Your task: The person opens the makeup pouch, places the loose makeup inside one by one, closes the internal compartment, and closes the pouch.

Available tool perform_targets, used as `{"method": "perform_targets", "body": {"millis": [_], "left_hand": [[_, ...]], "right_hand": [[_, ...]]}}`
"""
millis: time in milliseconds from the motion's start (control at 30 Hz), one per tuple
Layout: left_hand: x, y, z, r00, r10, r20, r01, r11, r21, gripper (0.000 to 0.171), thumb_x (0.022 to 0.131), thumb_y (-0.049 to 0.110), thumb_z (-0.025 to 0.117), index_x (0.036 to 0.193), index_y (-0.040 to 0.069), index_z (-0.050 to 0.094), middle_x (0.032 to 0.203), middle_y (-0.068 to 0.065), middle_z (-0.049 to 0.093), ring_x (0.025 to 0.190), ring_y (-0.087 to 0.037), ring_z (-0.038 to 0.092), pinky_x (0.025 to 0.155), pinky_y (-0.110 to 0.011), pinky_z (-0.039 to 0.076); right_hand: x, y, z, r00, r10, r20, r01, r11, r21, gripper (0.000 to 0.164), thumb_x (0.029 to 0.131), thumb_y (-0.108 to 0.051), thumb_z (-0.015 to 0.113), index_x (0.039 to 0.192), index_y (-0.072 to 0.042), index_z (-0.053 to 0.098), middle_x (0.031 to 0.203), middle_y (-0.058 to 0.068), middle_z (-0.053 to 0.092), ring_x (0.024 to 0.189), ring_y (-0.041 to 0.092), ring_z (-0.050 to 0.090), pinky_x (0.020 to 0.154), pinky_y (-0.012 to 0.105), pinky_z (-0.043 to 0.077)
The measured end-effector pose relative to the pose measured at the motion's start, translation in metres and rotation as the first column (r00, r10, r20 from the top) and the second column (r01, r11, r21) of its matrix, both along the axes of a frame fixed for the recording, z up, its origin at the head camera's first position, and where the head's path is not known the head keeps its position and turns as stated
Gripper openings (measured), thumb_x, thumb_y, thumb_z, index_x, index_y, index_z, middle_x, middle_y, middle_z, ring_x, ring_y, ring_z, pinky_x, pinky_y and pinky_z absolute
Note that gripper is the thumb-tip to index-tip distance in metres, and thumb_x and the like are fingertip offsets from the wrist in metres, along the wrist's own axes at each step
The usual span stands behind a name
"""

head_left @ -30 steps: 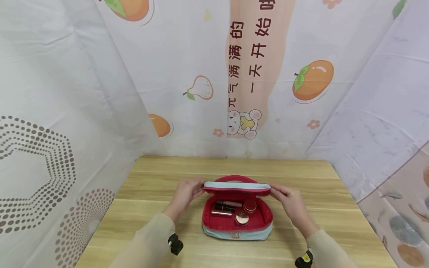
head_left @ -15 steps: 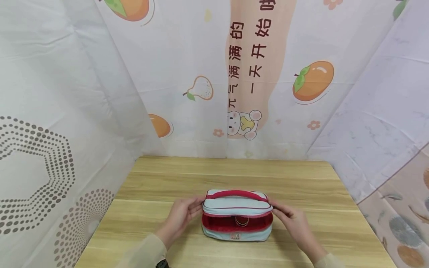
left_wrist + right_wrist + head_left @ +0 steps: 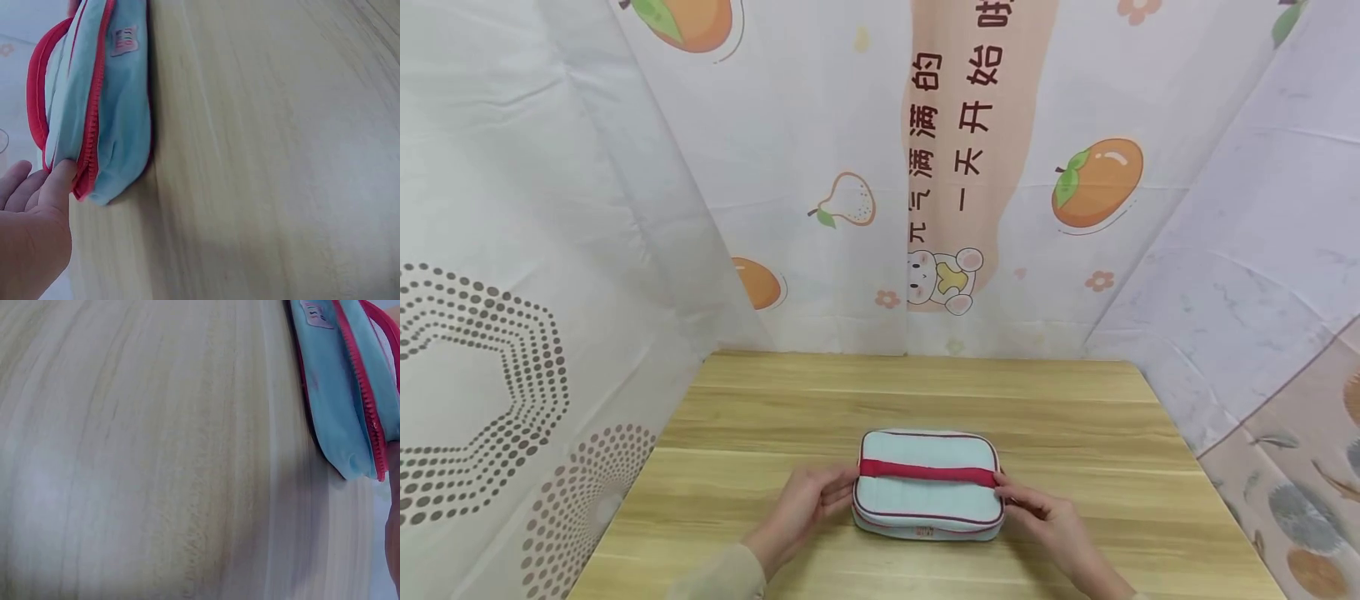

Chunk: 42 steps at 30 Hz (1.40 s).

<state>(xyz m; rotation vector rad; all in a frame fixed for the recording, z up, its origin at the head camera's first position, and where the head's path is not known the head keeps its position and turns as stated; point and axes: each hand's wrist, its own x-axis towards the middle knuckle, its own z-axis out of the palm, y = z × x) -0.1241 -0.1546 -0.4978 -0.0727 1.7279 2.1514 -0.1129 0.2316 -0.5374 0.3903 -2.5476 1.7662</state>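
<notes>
A pale blue cosmetic bag (image 3: 928, 505) with red piping lies flat on the table, its lid lowered over the inside. A red carry strap (image 3: 925, 472) runs across the lid. Along the front, the red zipper (image 3: 92, 128) has its teeth showing in the left wrist view. My left hand (image 3: 801, 506) holds the lid at its left end, thumb at the lid's corner. At the opposite end, my right hand (image 3: 1054, 523) pinches the lid near the end of the strap; the right wrist view shows only a part of that hand. The bag's contents are hidden.
The wooden table (image 3: 760, 400) extends around the bag on all sides. Behind it hangs a white curtain (image 3: 820, 108) with fruit prints and lettering. More patterned cloth (image 3: 467, 192) hangs on the left, and also on the right.
The raised lid has come down toward me over the bag, guided by both hands. The lipsticks and round compacts inside have gone out of sight. Both hands have moved nearer to me.
</notes>
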Motion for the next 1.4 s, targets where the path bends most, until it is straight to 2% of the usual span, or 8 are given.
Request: {"method": "perform_targets", "body": {"millis": [200, 667, 800, 867, 967, 1133, 1233, 1400], "left_hand": [[0.002, -0.003, -0.005, 0.999, -0.013, 0.029, 0.013, 1.000, -0.017, 0.045, 0.108, 0.019, 0.047, 0.133, -0.018, 0.055, 0.133, -0.029, 0.060, 0.120, -0.028, 0.065, 0.100, -0.038, 0.054], [0.005, -0.002, -0.005, 0.997, -0.023, 0.069, 0.028, 0.997, -0.072, 0.045, 0.107, 0.022, 0.049, 0.131, -0.015, 0.060, 0.130, -0.025, 0.065, 0.112, -0.023, 0.069, 0.098, -0.039, 0.055], [0.003, -0.003, -0.002, 0.998, -0.031, 0.046, 0.035, 0.995, -0.094, 0.046, 0.107, 0.023, 0.051, 0.132, -0.015, 0.058, 0.134, -0.028, 0.062, 0.118, -0.030, 0.067, 0.101, -0.041, 0.053], [-0.001, -0.003, 0.001, 0.999, -0.032, 0.007, 0.033, 0.985, -0.170, 0.047, 0.107, 0.025, 0.054, 0.132, -0.013, 0.060, 0.135, -0.027, 0.062, 0.122, -0.033, 0.065, 0.102, -0.044, 0.052], [-0.008, -0.001, 0.009, 0.996, -0.038, -0.083, 0.006, 0.934, -0.357, 0.044, 0.104, 0.029, 0.059, 0.130, -0.006, 0.066, 0.133, -0.023, 0.065, 0.124, -0.036, 0.063, 0.103, -0.050, 0.052], [-0.022, 0.010, 0.021, 0.964, -0.116, -0.237, -0.065, 0.767, -0.639, 0.035, 0.099, 0.028, 0.067, 0.128, 0.009, 0.073, 0.129, -0.011, 0.070, 0.122, -0.032, 0.064, 0.101, -0.051, 0.053], [-0.030, 0.023, 0.026, 0.920, -0.246, -0.305, -0.050, 0.700, -0.713, 0.035, 0.096, 0.025, 0.071, 0.129, 0.012, 0.073, 0.133, -0.009, 0.068, 0.120, -0.032, 0.064, 0.097, -0.050, 0.055], [-0.041, 0.055, 0.024, 0.809, -0.478, -0.342, 0.012, 0.595, -0.804, 0.044, 0.094, 0.027, 0.075, 0.135, 0.012, 0.068, 0.146, -0.004, 0.059, 0.142, -0.028, 0.048, 0.116, -0.051, 0.039]], "right_hand": [[0.001, 0.000, 0.000, 0.994, -0.021, 0.107, 0.022, 1.000, -0.013, 0.023, 0.090, -0.011, 0.077, 0.113, -0.012, 0.079, 0.131, 0.008, 0.069, 0.120, -0.004, 0.060, 0.089, 0.013, 0.053], [-0.001, 0.003, -0.001, 0.968, 0.003, 0.251, -0.002, 1.000, -0.004, 0.025, 0.093, -0.018, 0.075, 0.118, -0.013, 0.078, 0.135, 0.004, 0.067, 0.123, -0.006, 0.055, 0.094, 0.012, 0.048], [-0.003, 0.004, 0.003, 0.970, 0.018, 0.243, -0.015, 1.000, -0.016, 0.029, 0.095, -0.017, 0.074, 0.122, -0.008, 0.076, 0.133, 0.007, 0.068, 0.119, -0.008, 0.057, 0.092, 0.012, 0.050], [-0.006, 0.005, 0.008, 0.976, 0.024, 0.217, -0.018, 0.999, -0.033, 0.030, 0.095, -0.014, 0.073, 0.123, -0.004, 0.074, 0.129, 0.011, 0.070, 0.116, -0.004, 0.061, 0.091, 0.015, 0.052], [-0.013, 0.007, 0.016, 0.979, -0.001, 0.203, 0.004, 1.000, -0.016, 0.030, 0.096, -0.014, 0.072, 0.124, -0.004, 0.073, 0.124, 0.012, 0.072, 0.111, 0.002, 0.066, 0.090, 0.017, 0.054], [-0.034, 0.015, 0.029, 0.979, -0.054, 0.194, 0.024, 0.988, 0.153, 0.030, 0.099, -0.022, 0.069, 0.127, -0.010, 0.073, 0.126, 0.007, 0.072, 0.116, 0.008, 0.064, 0.092, 0.021, 0.053], [-0.049, 0.018, 0.035, 0.987, -0.052, 0.151, 0.015, 0.971, 0.240, 0.031, 0.101, -0.021, 0.067, 0.129, -0.009, 0.072, 0.127, 0.007, 0.072, 0.120, 0.019, 0.064, 0.095, 0.027, 0.055], [-0.071, 0.019, 0.039, 0.992, 0.007, 0.125, -0.047, 0.946, 0.321, 0.035, 0.102, -0.023, 0.065, 0.133, -0.008, 0.068, 0.132, 0.008, 0.069, 0.126, 0.031, 0.062, 0.100, 0.043, 0.055]]}}
